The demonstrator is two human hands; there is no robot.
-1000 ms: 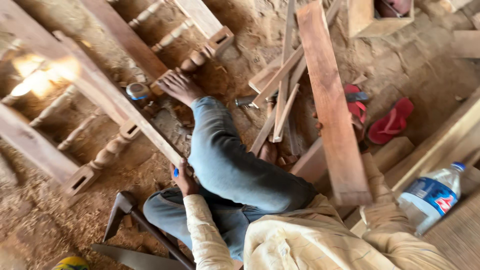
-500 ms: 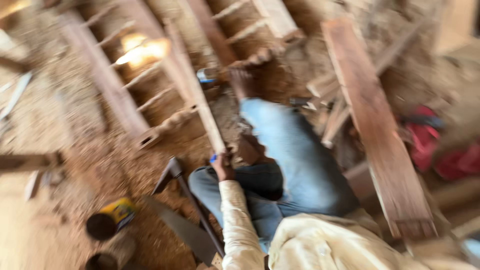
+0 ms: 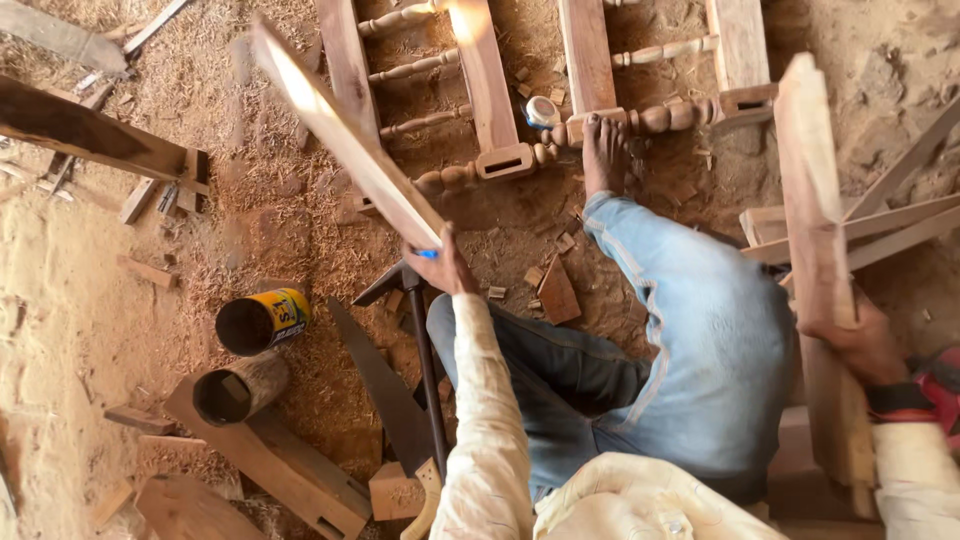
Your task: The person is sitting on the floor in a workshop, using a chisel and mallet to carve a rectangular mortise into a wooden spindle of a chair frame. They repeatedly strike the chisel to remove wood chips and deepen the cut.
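Observation:
My left hand (image 3: 440, 268) grips the near end of a long flat wooden slat (image 3: 345, 140), which rises away to the upper left, along with a small blue object. My right hand (image 3: 858, 345) is closed around a thick reddish plank (image 3: 815, 230) that stands on edge at my right side. I sit on the sawdust floor in blue jeans, one bare foot (image 3: 603, 155) pressed against a wooden frame with turned spindles (image 3: 560, 125).
A hand saw (image 3: 385, 400) and a dark metal square (image 3: 420, 340) lie by my left knee. A yellow-labelled can (image 3: 262, 320) and a hollow wooden cylinder (image 3: 240, 388) lie on their sides at left. Offcuts, planks and slats surround me.
The view has swung left and steadied. My left hand has raised the slat off the frame. My right hand has come into view, holding the plank.

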